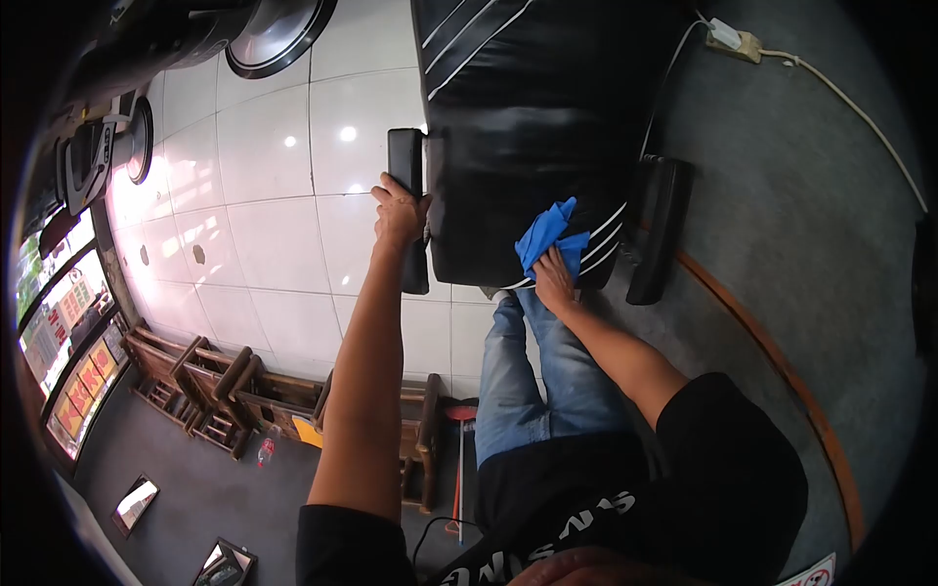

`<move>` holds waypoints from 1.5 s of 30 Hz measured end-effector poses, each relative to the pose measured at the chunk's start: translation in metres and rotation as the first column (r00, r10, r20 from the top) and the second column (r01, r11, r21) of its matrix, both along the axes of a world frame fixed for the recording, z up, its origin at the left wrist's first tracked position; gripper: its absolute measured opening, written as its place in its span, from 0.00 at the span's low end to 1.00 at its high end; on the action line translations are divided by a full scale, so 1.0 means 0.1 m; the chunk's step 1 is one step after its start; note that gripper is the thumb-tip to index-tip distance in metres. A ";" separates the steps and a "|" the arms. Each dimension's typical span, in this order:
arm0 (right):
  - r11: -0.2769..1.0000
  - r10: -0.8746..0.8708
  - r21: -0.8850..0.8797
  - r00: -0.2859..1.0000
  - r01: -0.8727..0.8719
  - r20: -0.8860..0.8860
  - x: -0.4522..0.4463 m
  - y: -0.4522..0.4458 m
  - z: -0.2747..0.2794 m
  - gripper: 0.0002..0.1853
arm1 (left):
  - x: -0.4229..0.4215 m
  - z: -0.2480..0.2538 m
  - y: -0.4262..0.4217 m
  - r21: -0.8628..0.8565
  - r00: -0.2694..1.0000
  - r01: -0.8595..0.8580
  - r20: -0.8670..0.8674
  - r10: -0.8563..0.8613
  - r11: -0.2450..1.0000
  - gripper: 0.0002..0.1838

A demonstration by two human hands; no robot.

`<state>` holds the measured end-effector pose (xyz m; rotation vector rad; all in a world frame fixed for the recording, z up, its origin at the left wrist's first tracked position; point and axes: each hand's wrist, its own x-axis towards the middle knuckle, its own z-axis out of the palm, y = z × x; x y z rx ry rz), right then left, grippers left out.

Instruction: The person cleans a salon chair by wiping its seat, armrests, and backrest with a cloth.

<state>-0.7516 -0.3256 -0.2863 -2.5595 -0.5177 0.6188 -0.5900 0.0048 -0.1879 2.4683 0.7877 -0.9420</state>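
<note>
A long black padded chair (pixel 523 146) with white stripes at its ends lies in front of me. My left hand (pixel 399 213) grips the left armrest (pixel 405 156), fingers over its top and thumb on the inner side. A blue cloth (pixel 547 234) is bunched under my right hand (pixel 556 280), pressed on the near right part of the padding by the white stripes. Part of the cloth sticks up past my fingers. The right armrest (pixel 660 230) stands beside the seat, untouched.
A power strip (pixel 738 44) with a white cable lies on the grey floor at upper right. Wooden benches (pixel 278 396) stand along the lower left. A plastic bottle (pixel 267 451) and a red dustpan (pixel 460 413) are near them. Round-based chairs (pixel 278 39) are at upper left.
</note>
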 end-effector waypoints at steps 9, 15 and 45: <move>0.992 0.069 -0.127 0.790 0.012 0.609 2.80 1.15 -0.18 0.18 | -0.03 -0.02 0.01 -0.015 0.999 0.000 0.043 0.000 1.000 0.54; 0.972 -0.151 -0.050 0.769 0.230 0.621 3.51 1.67 0.15 0.13 | 0.00 -0.06 0.03 -0.028 0.999 0.003 0.042 -0.002 1.000 0.54; 0.754 -0.553 0.544 0.802 0.367 0.226 2.20 0.83 0.23 0.18 | -0.36 -0.11 -0.16 0.053 0.721 -0.055 0.693 0.003 0.997 0.40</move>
